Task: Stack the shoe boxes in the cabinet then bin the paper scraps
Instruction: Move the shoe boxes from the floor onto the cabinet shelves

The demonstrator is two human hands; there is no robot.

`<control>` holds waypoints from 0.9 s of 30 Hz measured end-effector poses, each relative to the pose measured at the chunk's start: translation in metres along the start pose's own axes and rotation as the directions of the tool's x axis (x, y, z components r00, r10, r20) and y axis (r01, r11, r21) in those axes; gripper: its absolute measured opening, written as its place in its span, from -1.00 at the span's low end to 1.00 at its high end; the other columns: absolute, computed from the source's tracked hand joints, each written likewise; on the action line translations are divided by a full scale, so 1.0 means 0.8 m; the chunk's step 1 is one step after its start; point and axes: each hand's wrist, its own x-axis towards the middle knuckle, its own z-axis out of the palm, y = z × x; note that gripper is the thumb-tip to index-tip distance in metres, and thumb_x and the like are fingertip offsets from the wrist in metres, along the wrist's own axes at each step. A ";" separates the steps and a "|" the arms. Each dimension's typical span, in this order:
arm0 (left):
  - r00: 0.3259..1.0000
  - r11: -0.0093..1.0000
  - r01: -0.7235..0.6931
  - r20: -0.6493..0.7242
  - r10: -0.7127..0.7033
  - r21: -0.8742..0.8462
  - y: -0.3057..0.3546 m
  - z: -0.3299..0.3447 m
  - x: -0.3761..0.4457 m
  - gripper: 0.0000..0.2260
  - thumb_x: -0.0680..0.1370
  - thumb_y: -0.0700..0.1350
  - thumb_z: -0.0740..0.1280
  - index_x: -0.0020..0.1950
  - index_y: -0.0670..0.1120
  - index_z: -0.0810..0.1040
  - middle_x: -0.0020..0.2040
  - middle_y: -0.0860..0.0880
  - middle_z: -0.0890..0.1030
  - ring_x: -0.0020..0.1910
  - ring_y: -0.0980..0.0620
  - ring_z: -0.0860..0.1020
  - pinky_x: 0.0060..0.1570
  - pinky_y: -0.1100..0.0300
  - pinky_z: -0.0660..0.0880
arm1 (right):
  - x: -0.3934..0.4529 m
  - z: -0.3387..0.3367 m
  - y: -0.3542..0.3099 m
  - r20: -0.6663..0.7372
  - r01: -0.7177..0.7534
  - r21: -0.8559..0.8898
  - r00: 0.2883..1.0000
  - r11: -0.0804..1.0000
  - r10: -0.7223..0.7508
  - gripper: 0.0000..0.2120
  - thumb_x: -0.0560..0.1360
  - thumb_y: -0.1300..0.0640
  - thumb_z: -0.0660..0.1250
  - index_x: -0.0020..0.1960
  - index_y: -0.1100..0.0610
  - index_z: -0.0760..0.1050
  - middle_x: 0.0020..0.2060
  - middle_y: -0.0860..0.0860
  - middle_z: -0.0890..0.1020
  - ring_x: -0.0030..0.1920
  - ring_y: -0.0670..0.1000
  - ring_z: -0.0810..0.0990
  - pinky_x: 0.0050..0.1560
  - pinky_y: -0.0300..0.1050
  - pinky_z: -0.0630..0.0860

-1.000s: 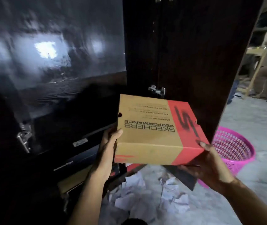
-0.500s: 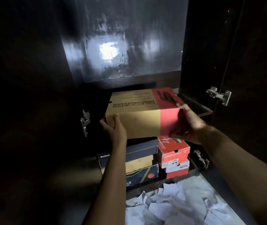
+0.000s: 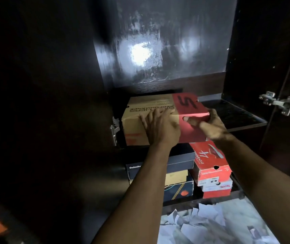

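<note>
Now that the tan-and-red box [image 3: 151, 118] sits shelved, left hand [image 3: 160, 127] has flattened; right hand [image 3: 211, 125] keeps its grip.

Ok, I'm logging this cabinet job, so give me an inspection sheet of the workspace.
Surface: dark cabinet shelf, bare to the right of the box.
Job's things: tan-and-red shoe box on the shelf; stacked boxes below; paper scraps on the floor.
Clutter: nothing seen.
Grippers: left hand flat against the box front; right hand grips its red end.
Cables: nothing seen.
Surroundings: open door with hinge; glossy back panel.
</note>
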 end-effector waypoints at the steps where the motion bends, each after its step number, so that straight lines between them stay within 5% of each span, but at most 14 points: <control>1: 1.000 1.000 0.019 0.019 -0.019 0.010 -0.004 0.002 0.005 -0.63 0.45 -0.02 0.42 0.25 0.21 0.62 0.31 0.10 0.56 0.43 -0.01 0.41 0.61 -0.19 -0.07 | 0.005 0.005 0.002 -0.004 -0.013 0.010 1.000 1.000 0.013 -0.12 0.09 -0.25 0.67 0.31 -0.02 0.44 0.01 -0.07 0.68 0.09 0.05 0.68 0.26 0.07 0.61; 4: 0.997 0.997 0.067 0.043 -0.069 0.027 -0.009 0.002 0.023 -0.62 0.49 -0.04 0.39 0.30 0.21 0.60 0.35 0.14 0.54 0.47 0.03 0.38 0.63 -0.13 -0.14 | 0.041 0.017 0.023 -0.002 -0.015 -0.043 1.000 0.999 0.015 0.05 -0.15 -0.44 0.62 0.25 0.00 0.53 0.05 -0.01 0.71 0.06 0.06 0.70 0.18 0.11 0.66; 8: 0.992 0.993 0.115 0.048 -0.116 0.033 -0.013 0.006 0.035 -0.62 0.49 0.05 0.40 0.32 0.20 0.60 0.38 0.15 0.53 0.50 0.05 0.34 0.63 -0.11 -0.20 | 0.062 0.035 0.038 0.008 -0.025 -0.068 1.000 0.997 0.025 0.17 -0.20 -0.53 0.56 0.31 0.00 0.51 0.06 -0.01 0.72 0.04 0.03 0.70 0.15 0.03 0.66; 13: 0.988 0.990 0.137 0.068 -0.139 0.046 -0.014 0.004 0.041 -0.54 0.44 0.16 0.41 0.34 0.17 0.60 0.40 0.10 0.51 0.52 -0.01 0.33 0.61 -0.13 -0.24 | 0.049 0.046 0.019 -0.001 -0.034 -0.141 0.999 0.989 0.034 -0.11 0.26 -0.26 0.61 0.42 0.10 0.36 0.18 0.09 0.64 0.16 0.15 0.65 0.21 0.15 0.63; 16: 0.993 0.991 0.120 -0.007 -0.121 -0.051 -0.003 0.001 0.039 -0.62 0.42 0.10 0.43 0.23 0.12 0.65 0.29 0.02 0.58 0.40 -0.11 0.44 0.58 -0.14 0.06 | 0.038 0.036 0.014 -0.020 -0.022 -0.183 1.000 0.983 0.018 -0.09 0.24 -0.33 0.59 0.42 0.09 0.39 0.20 0.04 0.66 0.20 0.11 0.64 0.28 0.10 0.58; 19: 0.989 0.966 0.042 -0.124 -0.076 -0.257 0.023 0.000 0.026 -0.73 0.40 0.03 0.41 0.09 0.09 0.67 0.11 -0.04 0.63 0.18 -0.17 0.54 0.24 -0.02 0.45 | 0.003 0.008 0.002 -0.073 0.012 -0.237 0.997 0.971 -0.030 -0.22 0.32 -0.32 0.56 0.37 0.06 0.44 0.17 -0.04 0.63 0.23 0.03 0.60 0.34 0.00 0.52; 24: 0.990 0.837 -0.130 -0.114 0.081 -0.531 0.098 0.021 -0.029 -0.75 0.42 0.00 0.37 0.06 0.03 0.67 0.04 0.00 0.66 0.09 -0.10 0.60 0.14 0.00 0.52 | -0.066 -0.071 0.008 -0.169 0.075 -0.271 0.978 0.960 -0.124 -0.56 0.52 -0.04 0.46 0.35 0.00 0.47 0.10 -0.03 0.70 0.19 -0.03 0.64 0.22 -0.20 0.49; 27: 0.963 0.761 -0.256 -0.090 0.254 -0.596 0.146 0.039 -0.081 -0.77 0.46 -0.04 0.38 0.09 0.00 0.67 0.06 0.00 0.65 0.12 -0.07 0.59 0.18 0.04 0.50 | -0.125 -0.126 0.017 -0.143 0.136 -0.391 0.968 0.910 -0.206 -0.69 0.54 0.04 0.39 0.28 -0.04 0.53 0.10 -0.02 0.73 0.21 0.02 0.67 0.22 -0.12 0.56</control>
